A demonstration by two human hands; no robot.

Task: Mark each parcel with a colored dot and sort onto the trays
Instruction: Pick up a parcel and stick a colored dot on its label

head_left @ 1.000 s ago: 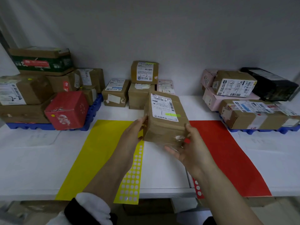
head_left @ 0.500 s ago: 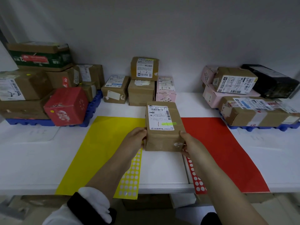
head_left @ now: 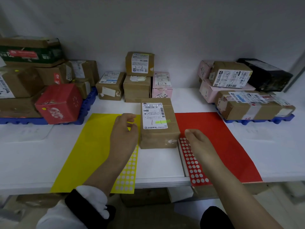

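- White counter point(head_left: 24, 154) runs along a pale wall point(head_left: 165, 22).
- At far left, the left blue tray point(head_left: 89, 103) carries stacked brown cartons point(head_left: 21, 81), with a green box point(head_left: 31, 53) on top and a red box point(head_left: 59, 103) tilted at the front. The red box bears a small yellow dot point(head_left: 43, 108).
- Next comes a yellow sheet point(head_left: 85, 146) lying flat on the counter. A yellow sticker sheet point(head_left: 127, 176) lies along its right edge, partly under the forearm.
- The left hand point(head_left: 123, 134) hangs over that edge, just beside the parcel and apart from it. Its fingers point(head_left: 131, 116) are loosely curled, with yellow showing through the gap to the thumb. They seem to hold nothing, though the view is too soft to rule out something small.
- The parcel point(head_left: 158, 129), a taped brown carton, stands on the bare counter between the two coloured sheets. Its white label point(head_left: 154, 113) faces up, with "1-1" written by hand and a green stripe.
- Behind it, against the wall, sit more brown boxes point(head_left: 137, 90) and a pink box point(head_left: 162, 85).
- A red sticker sheet point(head_left: 193, 162) lies just right of the parcel.
- The right hand point(head_left: 199, 142) is over it with fingers point(head_left: 189, 132) straight and together, gripping nothing.
- A red sheet point(head_left: 231, 146) lies beyond.
- The right blue tray point(head_left: 280, 119) holds pink cartons point(head_left: 208, 91), a long brown carton point(head_left: 252, 111) and a black box point(head_left: 265, 76).
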